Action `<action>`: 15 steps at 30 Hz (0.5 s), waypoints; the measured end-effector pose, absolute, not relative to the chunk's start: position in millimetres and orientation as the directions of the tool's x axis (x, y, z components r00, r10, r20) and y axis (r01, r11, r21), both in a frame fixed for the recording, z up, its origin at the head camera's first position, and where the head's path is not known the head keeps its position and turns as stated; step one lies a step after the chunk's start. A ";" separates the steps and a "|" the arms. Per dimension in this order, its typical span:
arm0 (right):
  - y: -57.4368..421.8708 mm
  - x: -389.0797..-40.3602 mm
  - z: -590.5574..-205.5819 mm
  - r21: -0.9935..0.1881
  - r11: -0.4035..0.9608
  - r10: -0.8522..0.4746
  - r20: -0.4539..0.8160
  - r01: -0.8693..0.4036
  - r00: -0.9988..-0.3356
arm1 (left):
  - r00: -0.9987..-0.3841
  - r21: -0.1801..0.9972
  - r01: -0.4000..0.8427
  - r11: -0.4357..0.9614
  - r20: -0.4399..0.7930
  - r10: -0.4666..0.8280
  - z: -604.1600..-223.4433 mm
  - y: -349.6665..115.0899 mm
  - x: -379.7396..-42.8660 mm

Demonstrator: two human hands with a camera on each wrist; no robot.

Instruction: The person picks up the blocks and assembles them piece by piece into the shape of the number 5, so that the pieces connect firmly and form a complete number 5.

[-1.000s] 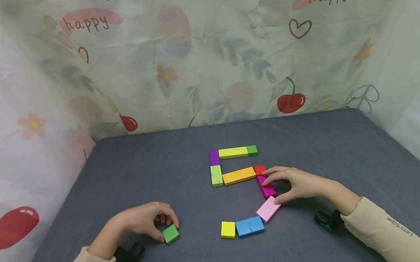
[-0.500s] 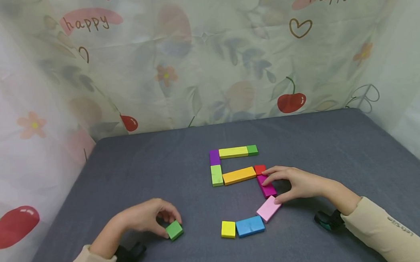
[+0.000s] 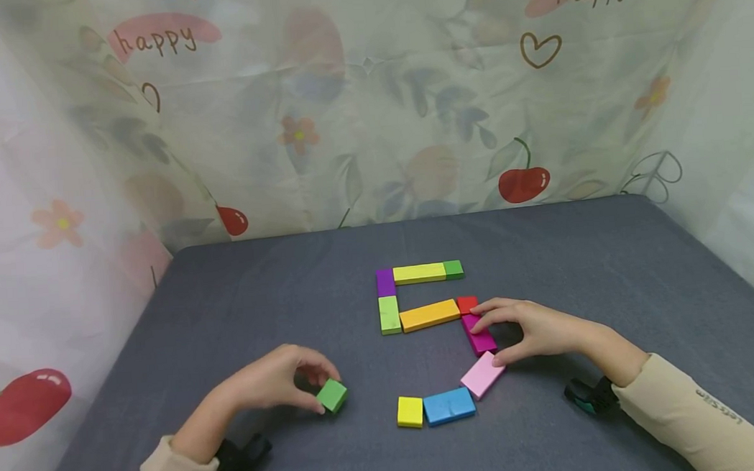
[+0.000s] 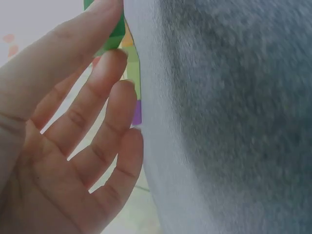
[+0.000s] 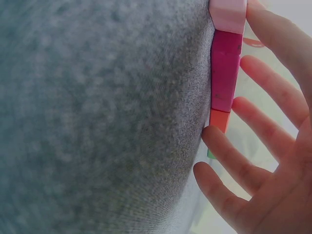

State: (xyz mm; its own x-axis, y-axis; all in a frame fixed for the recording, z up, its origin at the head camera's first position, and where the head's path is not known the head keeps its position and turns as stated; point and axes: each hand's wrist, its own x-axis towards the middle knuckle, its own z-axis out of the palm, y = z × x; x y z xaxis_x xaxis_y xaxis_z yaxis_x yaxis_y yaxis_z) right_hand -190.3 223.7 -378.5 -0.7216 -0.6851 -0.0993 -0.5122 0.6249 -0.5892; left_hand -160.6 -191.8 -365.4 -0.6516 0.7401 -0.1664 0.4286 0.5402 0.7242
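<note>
My left hand (image 3: 278, 378) pinches a small green block (image 3: 332, 395) between thumb and fingertips, to the left of a row of coloured blocks. In the left wrist view the same green block (image 4: 114, 36) shows at the top, under the thumb. My right hand (image 3: 541, 330) holds still over the row's right side with fingers spread. Its thumb tip touches the pink block (image 3: 483, 375), and its fingertips rest at the magenta block (image 3: 478, 336). The right wrist view shows the magenta block (image 5: 225, 70) between the pink block (image 5: 228, 14) and a red one (image 5: 219, 119).
The row bends on through an orange block (image 3: 429, 316), a light green one (image 3: 390, 315), a purple one (image 3: 386, 282), a long yellow one (image 3: 420, 274) and a green end piece (image 3: 453, 270). Nearer lie a blue block (image 3: 449, 406) and a yellow one (image 3: 410, 411). A patterned curtain (image 3: 369, 99) hangs behind the grey table (image 3: 257, 293).
My left hand has moved right and slightly away from me, carrying the green block closer to the row. The right hand and the laid blocks have stayed put.
</note>
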 end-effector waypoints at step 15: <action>224.1 -190.7 -379.6 -0.586 0.629 -0.685 -0.106 -0.511 -0.721 | -0.652 0.703 0.454 0.548 -0.157 0.742 -369.0 -165.7 -153.4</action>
State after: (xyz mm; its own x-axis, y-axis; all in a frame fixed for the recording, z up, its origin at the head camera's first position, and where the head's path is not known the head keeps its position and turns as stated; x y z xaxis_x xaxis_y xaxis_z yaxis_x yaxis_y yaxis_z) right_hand -190.7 224.1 -379.6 -0.7212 -0.6846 -0.1060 -0.5110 0.6290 -0.5859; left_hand -153.4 -165.7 -369.0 -0.6519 0.7419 -0.1571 0.4541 0.5478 0.7027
